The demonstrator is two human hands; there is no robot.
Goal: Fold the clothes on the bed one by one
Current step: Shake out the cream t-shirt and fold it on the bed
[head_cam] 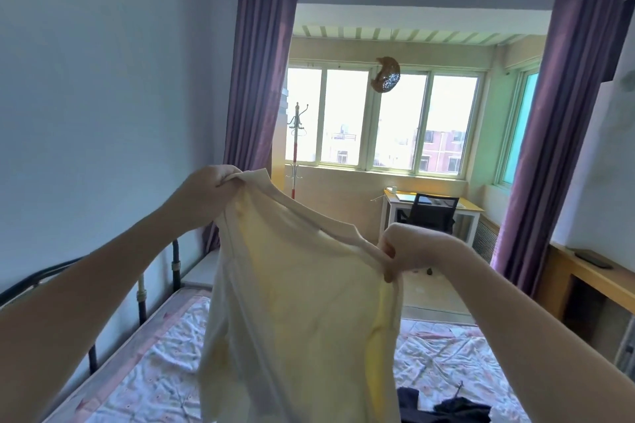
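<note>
We hold the thin, soft cream cotton shirt (295, 302) in the air above the bed (137, 364). Left hand (206, 189) and right hand (409, 247) each keep a clamped grip on a shoulder seam. The fabric is light, limp and translucent; we would retain these seams.

Cream shirt (299, 302) hanging unfolded above bed (144, 371), dark clothes (446, 409) lying crumpled
</note>
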